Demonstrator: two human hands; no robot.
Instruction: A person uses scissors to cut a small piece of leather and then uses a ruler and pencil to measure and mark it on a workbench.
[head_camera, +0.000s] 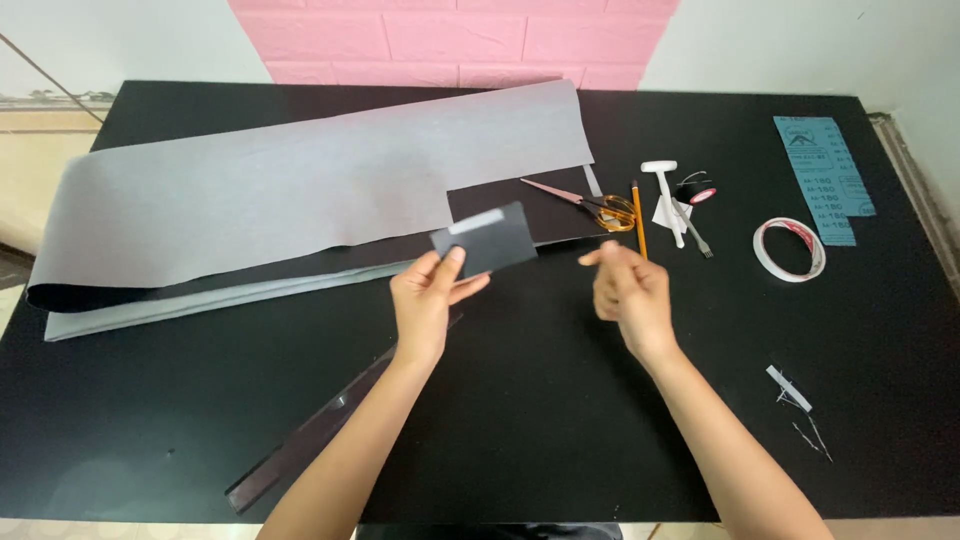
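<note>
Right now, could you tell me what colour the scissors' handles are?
Orange-yellow handles on the scissors, seen in the head view.

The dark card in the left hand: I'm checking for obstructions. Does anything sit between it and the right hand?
Nothing visible does. The dark card is pinched in the left hand; the right hand hovers beside it across open table.

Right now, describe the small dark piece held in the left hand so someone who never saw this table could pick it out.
On the black table, in front of the long folded grey sheet, the left hand holds up a small dark grey rectangular piece by its lower corner. A pale strip along its top edge sets it apart from the plain grey sheet behind it and from the scissors to its right.
</note>
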